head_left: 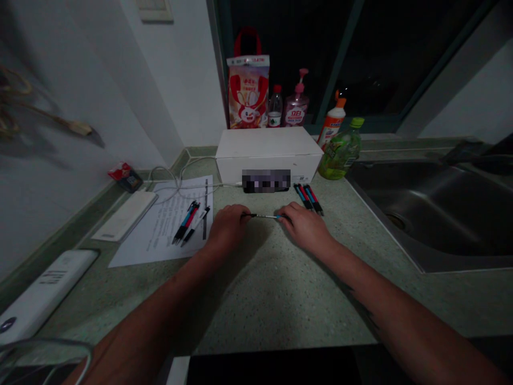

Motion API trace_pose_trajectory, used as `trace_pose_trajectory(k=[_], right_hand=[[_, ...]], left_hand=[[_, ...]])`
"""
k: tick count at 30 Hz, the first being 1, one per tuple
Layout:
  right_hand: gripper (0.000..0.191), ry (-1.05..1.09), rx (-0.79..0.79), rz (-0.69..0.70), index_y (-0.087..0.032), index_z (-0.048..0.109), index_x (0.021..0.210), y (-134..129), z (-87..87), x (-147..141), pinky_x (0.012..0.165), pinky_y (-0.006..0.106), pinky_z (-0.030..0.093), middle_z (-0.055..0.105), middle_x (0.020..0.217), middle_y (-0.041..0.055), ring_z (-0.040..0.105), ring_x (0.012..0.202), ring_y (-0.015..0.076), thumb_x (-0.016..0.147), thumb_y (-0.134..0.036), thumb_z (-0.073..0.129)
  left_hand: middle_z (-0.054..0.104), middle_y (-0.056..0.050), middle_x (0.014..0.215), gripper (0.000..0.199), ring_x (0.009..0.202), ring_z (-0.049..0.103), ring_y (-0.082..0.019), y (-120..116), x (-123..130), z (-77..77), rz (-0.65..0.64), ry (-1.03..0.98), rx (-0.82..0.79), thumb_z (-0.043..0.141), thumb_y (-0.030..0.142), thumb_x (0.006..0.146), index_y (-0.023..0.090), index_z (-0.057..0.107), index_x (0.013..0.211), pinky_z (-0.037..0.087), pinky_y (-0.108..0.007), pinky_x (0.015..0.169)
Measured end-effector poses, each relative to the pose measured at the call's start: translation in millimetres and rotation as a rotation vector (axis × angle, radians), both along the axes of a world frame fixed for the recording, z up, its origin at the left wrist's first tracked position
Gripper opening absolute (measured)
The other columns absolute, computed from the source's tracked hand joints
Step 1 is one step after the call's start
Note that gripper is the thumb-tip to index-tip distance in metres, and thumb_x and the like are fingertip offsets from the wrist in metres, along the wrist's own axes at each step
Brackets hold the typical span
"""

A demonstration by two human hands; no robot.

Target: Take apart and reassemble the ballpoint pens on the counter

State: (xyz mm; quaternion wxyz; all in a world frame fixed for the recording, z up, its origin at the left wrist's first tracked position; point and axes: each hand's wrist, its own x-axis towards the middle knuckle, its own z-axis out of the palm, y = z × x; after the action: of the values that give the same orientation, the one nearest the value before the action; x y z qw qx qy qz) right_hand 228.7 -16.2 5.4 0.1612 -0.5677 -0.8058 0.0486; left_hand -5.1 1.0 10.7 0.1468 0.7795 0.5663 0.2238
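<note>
Over the middle of the counter my left hand (230, 227) pinches the dark end of a slim pen piece. My right hand (302, 224) is closed on the blue end. A thin, pale pen refill (266, 216) shows between the two hands, lying level. Whether the pen's parts are still joined is too small to make out. Just beyond my right hand lie several blue, red and black pens (308, 199). Left of my left hand, more pens (188, 222) rest on a printed sheet of paper (160, 235), among them a white and black one.
A white box (268, 144) stands at the back with a phone (266, 182) leaning on its front, cable attached. Bottles (340, 152) stand behind and beside it. The sink (441, 208) is at right. A white power bank (126, 215) and power strip (48, 289) lie left.
</note>
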Motion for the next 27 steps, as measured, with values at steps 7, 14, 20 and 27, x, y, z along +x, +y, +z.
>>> trace_pose_trajectory(k=[7,14,20,27], right_hand=[[0.014,0.033,0.012,0.144,-0.021,0.072,0.109,-2,1.2,-4,0.085,0.034,0.049,0.071,0.105,0.0074,0.065,0.101,0.0234,0.103,-0.023,0.059],[0.012,0.066,-0.001,0.254,-0.020,0.072,0.106,-3,1.3,-10,0.089,0.038,0.051,0.069,0.101,0.0084,0.064,0.099,0.0241,0.101,-0.020,0.060],[0.016,0.097,-0.068,0.223,-0.022,0.069,0.112,-5,0.3,-9,0.081,0.034,0.053,0.066,0.109,0.0079,0.067,0.093,0.0213,0.103,-0.022,0.056],[0.020,0.156,-0.110,0.223,-0.020,0.067,0.113,-6,-1.7,-10,0.085,0.034,0.051,0.067,0.109,0.0080,0.067,0.096,0.0204,0.107,-0.022,0.048]], left_hand=[[0.076,-0.012,0.102,0.018,0.099,0.066,-0.031,-4,5,-6.9,-0.133,-0.057,-0.020,0.057,0.022,0.092,0.022,0.074,0.096,0.050,-0.048,0.091],[0.079,-0.009,0.100,0.019,0.093,0.070,-0.026,-10,13,-6.2,-0.132,-0.223,-0.170,0.055,0.022,0.094,0.020,0.074,0.096,0.054,-0.041,0.088],[0.079,-0.006,0.093,0.015,0.086,0.070,-0.023,-10,12,-4.8,-0.100,-0.314,-0.239,0.059,0.021,0.092,0.021,0.074,0.093,0.055,-0.038,0.082],[0.077,-0.004,0.096,0.013,0.093,0.068,-0.023,-11,11,-7.8,-0.109,-0.291,-0.109,0.067,0.013,0.084,0.023,0.075,0.087,0.054,-0.040,0.090]])
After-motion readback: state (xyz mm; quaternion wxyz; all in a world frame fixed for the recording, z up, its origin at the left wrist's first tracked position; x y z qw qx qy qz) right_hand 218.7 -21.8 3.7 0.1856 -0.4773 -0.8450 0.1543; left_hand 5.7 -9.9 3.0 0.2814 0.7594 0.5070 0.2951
